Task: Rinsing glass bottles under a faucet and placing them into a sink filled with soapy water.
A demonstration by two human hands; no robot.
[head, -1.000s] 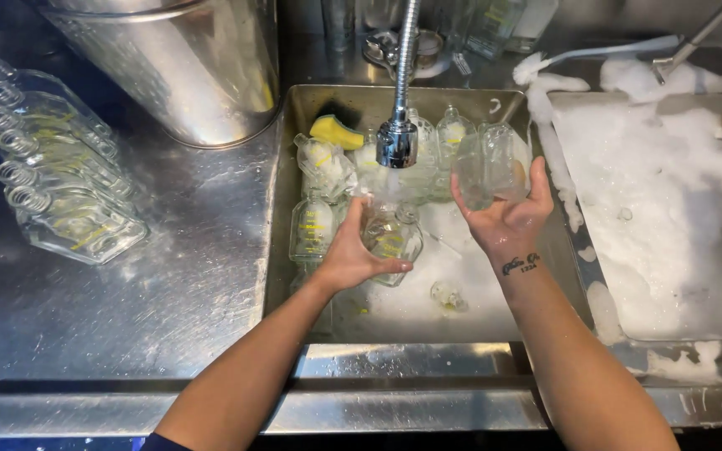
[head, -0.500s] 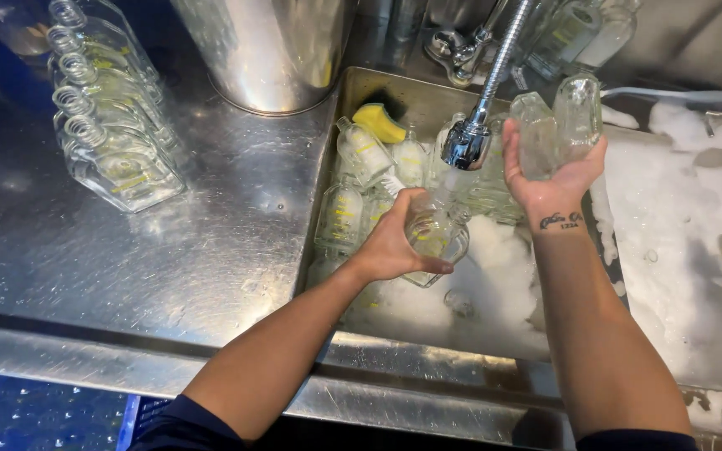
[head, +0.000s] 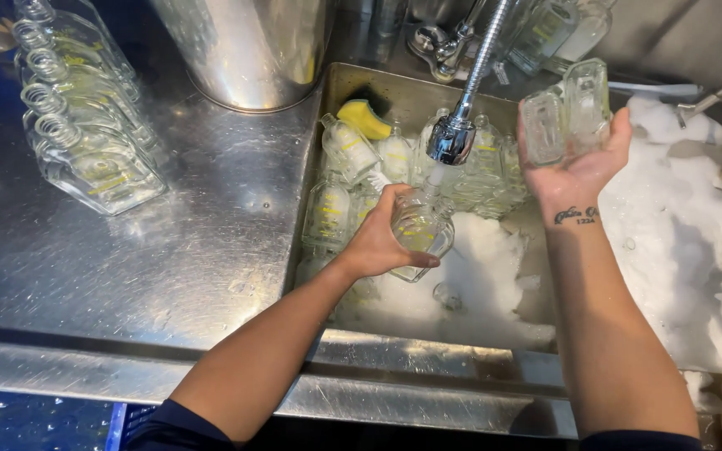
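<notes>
The right hand (head: 574, 171) has lifted two small glass bottles (head: 566, 117) out of the sink (head: 403, 92), fingers closed round them; the left hand (head: 382, 242) still grips a bottle (head: 419, 230) under the tap (head: 451, 138) for rinsing

Wet steel counter (head: 202, 250), row of glass bottles (head: 77, 134), large metal pot (head: 248, 46)

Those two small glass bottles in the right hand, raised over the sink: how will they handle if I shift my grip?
The two bottles look like clear glass, so probably rigid and breakable against the steel sink. Foam fills the basin and everything looks wet, so they are likely slippery. The right hand cups both side by side on its open palm; they may knock together or slide off.
</notes>
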